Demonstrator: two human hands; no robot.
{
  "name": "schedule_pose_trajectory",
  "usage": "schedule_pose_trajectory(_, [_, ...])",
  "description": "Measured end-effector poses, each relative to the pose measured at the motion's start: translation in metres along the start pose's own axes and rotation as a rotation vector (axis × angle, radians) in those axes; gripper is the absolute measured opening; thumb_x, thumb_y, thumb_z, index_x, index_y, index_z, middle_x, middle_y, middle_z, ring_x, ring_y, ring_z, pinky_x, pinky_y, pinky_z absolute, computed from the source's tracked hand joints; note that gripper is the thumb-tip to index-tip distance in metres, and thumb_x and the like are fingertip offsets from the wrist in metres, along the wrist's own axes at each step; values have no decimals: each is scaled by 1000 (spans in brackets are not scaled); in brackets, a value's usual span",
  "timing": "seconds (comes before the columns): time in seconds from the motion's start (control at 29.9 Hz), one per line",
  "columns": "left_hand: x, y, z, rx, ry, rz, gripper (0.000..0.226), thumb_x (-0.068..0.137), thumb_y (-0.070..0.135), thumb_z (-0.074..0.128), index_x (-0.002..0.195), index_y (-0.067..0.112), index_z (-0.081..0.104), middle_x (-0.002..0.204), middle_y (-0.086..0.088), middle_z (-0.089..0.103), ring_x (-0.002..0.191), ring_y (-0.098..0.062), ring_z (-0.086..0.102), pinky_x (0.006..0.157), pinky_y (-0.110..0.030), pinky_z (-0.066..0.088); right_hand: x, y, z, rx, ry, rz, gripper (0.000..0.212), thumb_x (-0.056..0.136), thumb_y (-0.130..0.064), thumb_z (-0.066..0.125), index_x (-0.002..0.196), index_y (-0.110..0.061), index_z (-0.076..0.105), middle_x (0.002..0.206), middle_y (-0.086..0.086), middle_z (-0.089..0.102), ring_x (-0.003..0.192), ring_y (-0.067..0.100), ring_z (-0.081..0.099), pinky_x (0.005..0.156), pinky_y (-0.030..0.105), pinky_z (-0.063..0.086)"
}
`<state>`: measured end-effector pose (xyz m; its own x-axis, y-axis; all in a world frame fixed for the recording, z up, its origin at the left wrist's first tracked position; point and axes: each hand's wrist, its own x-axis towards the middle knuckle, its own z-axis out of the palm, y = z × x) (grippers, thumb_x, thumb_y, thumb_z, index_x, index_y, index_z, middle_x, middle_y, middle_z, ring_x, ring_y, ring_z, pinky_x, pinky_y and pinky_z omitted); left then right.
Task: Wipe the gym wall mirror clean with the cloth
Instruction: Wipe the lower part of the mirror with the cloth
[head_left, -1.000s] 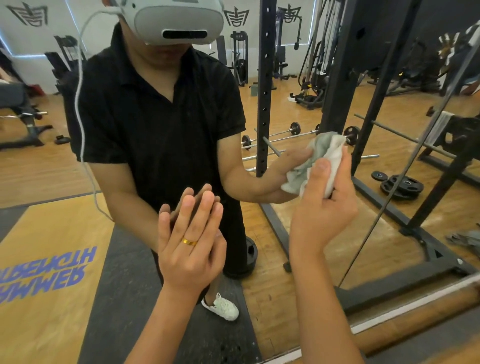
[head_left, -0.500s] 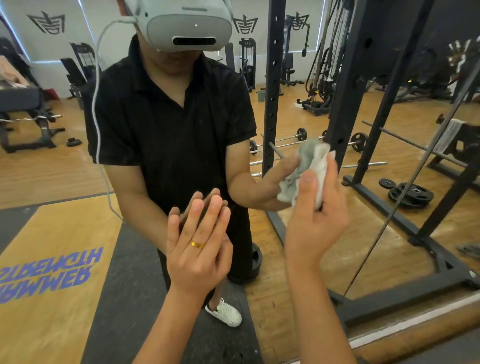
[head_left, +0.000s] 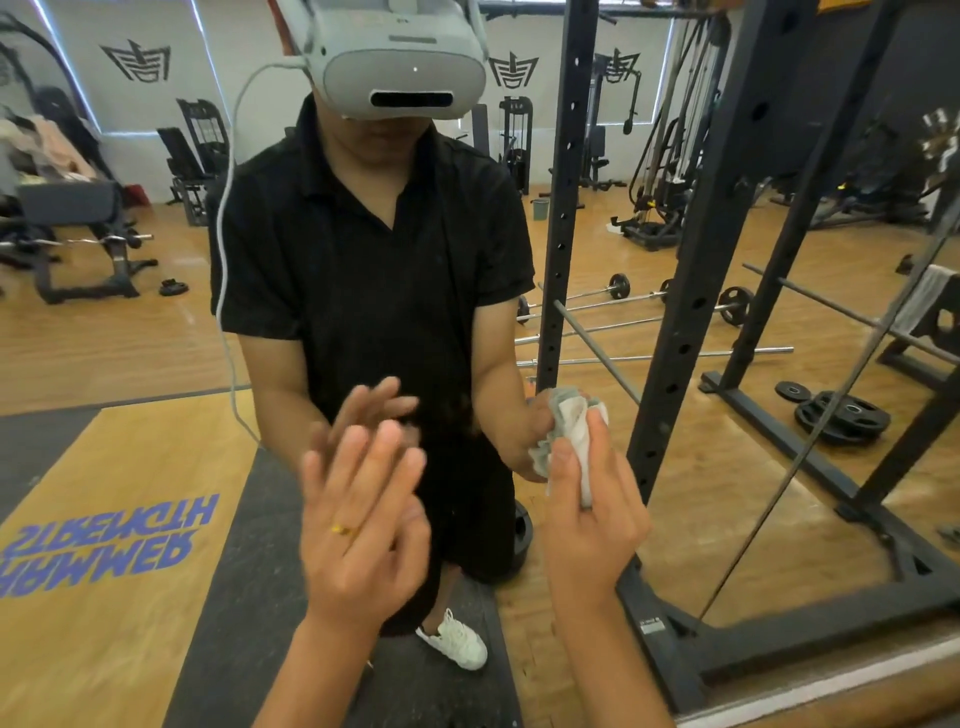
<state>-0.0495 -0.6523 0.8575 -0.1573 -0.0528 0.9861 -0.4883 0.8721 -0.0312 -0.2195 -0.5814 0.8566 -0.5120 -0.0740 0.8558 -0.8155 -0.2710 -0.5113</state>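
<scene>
The cloth (head_left: 574, 436), a crumpled grey-and-white wad, sits just right of the view's centre, against the mirror (head_left: 130, 338), where it meets its own reflection. The right grip (head_left: 592, 525) is clamped on it from 6 o'clock: the fingers (head_left: 563, 462) curl up over the wad and bunch it in the palm, back of the hand toward the camera.

At 9 o'clock of the cloth, well apart from it, the left grip (head_left: 358, 519) holds nothing. Its fingers are straight and slightly spread, palm toward the glass, and it is blurred. I cannot tell whether it touches the mirror. A gold ring (head_left: 344, 530) sits on one finger.

The glass reflects the person in a black shirt and headset. At 3 o'clock of the cloth it shows a black rack (head_left: 691, 312), with weight plates (head_left: 836, 415) on the wood floor beyond.
</scene>
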Motion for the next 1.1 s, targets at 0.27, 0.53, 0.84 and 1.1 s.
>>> schedule_pose_trajectory(0.27, [-23,-48,-21,254,32,-69,45,98,11,48,140,-5,48,169,-2,25,156,-23,23,126,-48,14,58,-35,9,75,72,88,42,104,-21,57,137,5,59,93,14,71,82,-3,60,69,9,47])
schedule_pose_trajectory(0.53, [-27,-50,-20,264,45,-57,42,102,12,45,140,-5,48,169,-2,24,157,-23,22,127,-46,13,-15,-21,16,29,-23,-49,40,107,-24,58,143,-7,51,97,4,68,76,13,63,60,33,57])
schedule_pose_trajectory(0.84, [-27,-50,-20,246,52,-24,57,102,10,45,159,11,35,170,-4,24,157,-23,19,128,-45,10,-11,-29,25,-24,-29,-123,35,104,-19,60,136,-5,57,79,10,66,62,13,57,51,26,49])
schedule_pose_trajectory(1.1, [-27,-50,-21,239,45,-30,57,103,10,45,159,12,35,170,-3,24,157,-23,19,128,-45,11,38,-59,40,63,151,-12,37,106,-25,54,137,-4,53,91,5,72,77,3,61,63,16,52])
